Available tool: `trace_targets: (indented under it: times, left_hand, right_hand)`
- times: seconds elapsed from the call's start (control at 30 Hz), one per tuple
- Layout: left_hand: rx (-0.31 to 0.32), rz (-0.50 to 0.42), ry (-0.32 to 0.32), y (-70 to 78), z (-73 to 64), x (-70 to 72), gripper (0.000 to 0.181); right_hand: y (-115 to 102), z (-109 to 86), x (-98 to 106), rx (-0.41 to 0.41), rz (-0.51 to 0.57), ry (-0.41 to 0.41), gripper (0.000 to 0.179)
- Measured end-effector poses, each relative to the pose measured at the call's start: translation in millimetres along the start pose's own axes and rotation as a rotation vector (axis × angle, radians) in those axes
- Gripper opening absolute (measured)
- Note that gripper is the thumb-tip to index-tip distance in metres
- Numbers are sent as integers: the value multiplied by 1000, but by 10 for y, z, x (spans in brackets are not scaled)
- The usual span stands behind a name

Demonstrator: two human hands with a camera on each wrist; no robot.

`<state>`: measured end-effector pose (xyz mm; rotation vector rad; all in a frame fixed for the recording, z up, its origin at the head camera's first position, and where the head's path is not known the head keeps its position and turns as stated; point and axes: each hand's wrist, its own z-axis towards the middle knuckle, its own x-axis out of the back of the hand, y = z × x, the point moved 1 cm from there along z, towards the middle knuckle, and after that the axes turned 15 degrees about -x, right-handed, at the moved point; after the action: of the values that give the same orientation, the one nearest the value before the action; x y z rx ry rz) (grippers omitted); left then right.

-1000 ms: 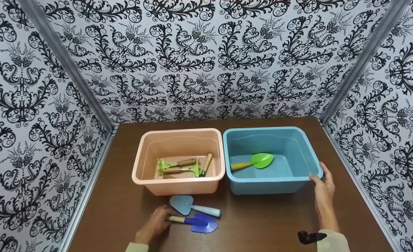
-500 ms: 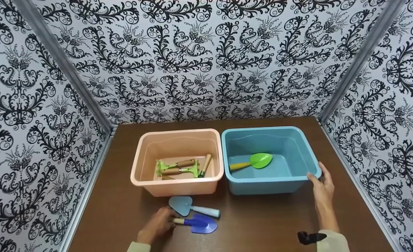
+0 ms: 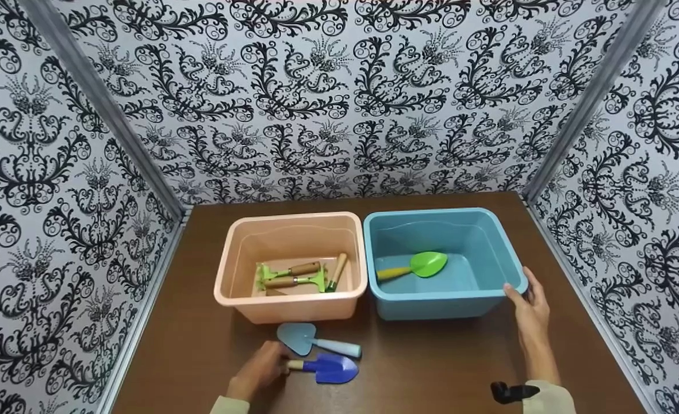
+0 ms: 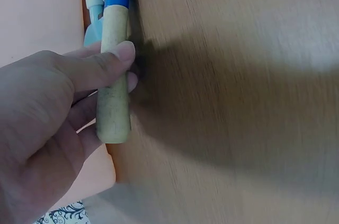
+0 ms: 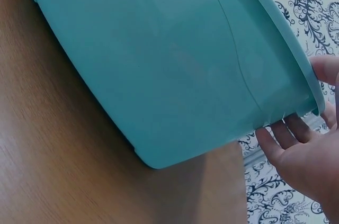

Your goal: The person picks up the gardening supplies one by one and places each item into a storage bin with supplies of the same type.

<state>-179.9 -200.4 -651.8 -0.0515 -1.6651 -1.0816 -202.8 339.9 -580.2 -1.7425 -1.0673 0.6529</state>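
"Since a second ago, the left hand (image 3: 261, 368) has crept slightly along the wooden handle (image 3: 295, 364) of the blue trowel (image 3: 334, 369); the peach bin (image 3: 293, 312) stays about where it was."

"Where's that trowel, by the head view?"

"In front of the peach bin, on the table (image 3: 419, 368) or barely above it; I can't tell which. The pale blue trowel (image 3: 299, 338) lies just behind it, and a green trowel (image 3: 429, 264) lies inside the teal bin (image 3: 440, 307)."

"And the left wrist view?"

"Thumb on top, fingertips opposite: it pinches the handle near its middle, probably for an even balance."

"What's the right hand (image 5: 307, 152) up to in its wrist view?"

"Gripping one corner of the teal bin, thumb at the rim, fingers against the outer wall. I'd guess that keeps the bin steady."
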Motion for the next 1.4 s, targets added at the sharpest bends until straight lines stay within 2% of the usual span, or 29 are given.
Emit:
trace_targets:
  times: [0.1,0.23,0.43,0.6,0.87,1.1,1.4]
  left_hand:
    - [-17,17,9,32,1,3,14]
    - [-16,26,-12,58,12,1,14]
    - [28,-44,-61,77,14,-16,15]
    - [19,-58,-84,98,-18,-8,18]
    - [111,-147,-153,144,-15,10,22]
    - [159,-151,-168,161,13,29,18]
    - [130,-129,-141,179,59,87,20]
  right_hand:
    - [17,11,16,-10,-9,-12,70]
    - [32,24,31,-16,-9,-30,71]
    - [46,28,45,-15,-11,-47,71]
    - [60,27,46,5,-41,-35,70]
    - [59,37,47,9,-34,-40,70]
    - [48,31,61,-3,-39,-57,72]
    - [24,-10,62,5,-27,-90,72]
